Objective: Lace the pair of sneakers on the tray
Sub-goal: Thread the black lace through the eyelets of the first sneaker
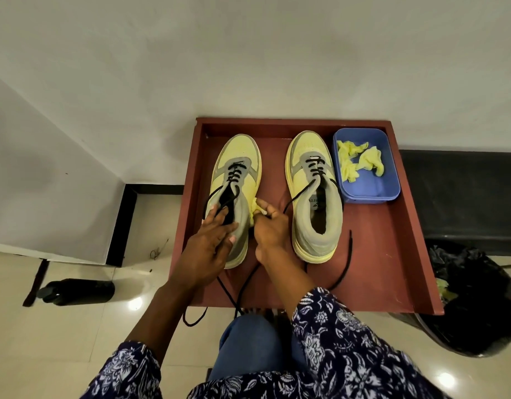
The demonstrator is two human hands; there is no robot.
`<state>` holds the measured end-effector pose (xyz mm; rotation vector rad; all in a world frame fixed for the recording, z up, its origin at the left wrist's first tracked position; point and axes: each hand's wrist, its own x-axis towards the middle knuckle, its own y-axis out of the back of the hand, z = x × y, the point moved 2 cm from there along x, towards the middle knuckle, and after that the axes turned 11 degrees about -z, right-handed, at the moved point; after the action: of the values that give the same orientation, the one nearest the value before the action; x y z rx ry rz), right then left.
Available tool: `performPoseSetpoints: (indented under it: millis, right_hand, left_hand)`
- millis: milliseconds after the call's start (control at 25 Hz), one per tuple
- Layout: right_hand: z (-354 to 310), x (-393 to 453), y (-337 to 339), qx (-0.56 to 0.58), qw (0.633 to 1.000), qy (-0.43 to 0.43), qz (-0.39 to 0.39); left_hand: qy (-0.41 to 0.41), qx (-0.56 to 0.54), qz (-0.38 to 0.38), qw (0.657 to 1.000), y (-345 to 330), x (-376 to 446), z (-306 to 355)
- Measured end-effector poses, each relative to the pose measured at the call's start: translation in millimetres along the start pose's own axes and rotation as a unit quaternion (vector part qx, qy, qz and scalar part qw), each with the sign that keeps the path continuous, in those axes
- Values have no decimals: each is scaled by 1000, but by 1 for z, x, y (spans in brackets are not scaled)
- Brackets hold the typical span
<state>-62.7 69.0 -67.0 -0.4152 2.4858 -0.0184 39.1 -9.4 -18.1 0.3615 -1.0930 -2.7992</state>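
The left hand (212, 240) lay flat, steadying the left sneaker (237, 194) near the tray's (404, 226) left edge; the right hand (270, 230) pinched what looked like yellow paper (255, 207). Best cleared before threading the lace (219, 194).

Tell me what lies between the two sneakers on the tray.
In the head view, the right hand pinching yellow paper, plus a black lace crossing bare tray.

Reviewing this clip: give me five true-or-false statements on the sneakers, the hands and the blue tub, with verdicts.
1. Both sneakers stand on the red tray. True.
2. The right hand pinches a yellow wad. True.
3. The blue tub is empty. False: yellow wads lie in it.
4. The left hand rests on the right sneaker. False: it rests on the left sneaker.
5. Both sneakers are laced to the top. False: only the lower eyelets; black lace ends trail loose.
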Motion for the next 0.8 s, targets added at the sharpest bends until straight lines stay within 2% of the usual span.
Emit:
performPoseSetpoints:
  millis: [280,400,600,800]
  right_hand:
    - [27,-70,5,-46,983,176,-10]
    - [28,-69,3,-77,978,195,-4]
    - [-17,-32,-4,-182,963,198,7]
    - [-40,-1,-14,-220,950,217,-47]
  left_hand:
    - [-4,22,3,1000,-2,0,-1]
    - [-9,24,5,1000,-2,-1,0]
    - [-25,38,6,999,-3,0,0]
    - [-21,40,5,999,-4,0,-2]
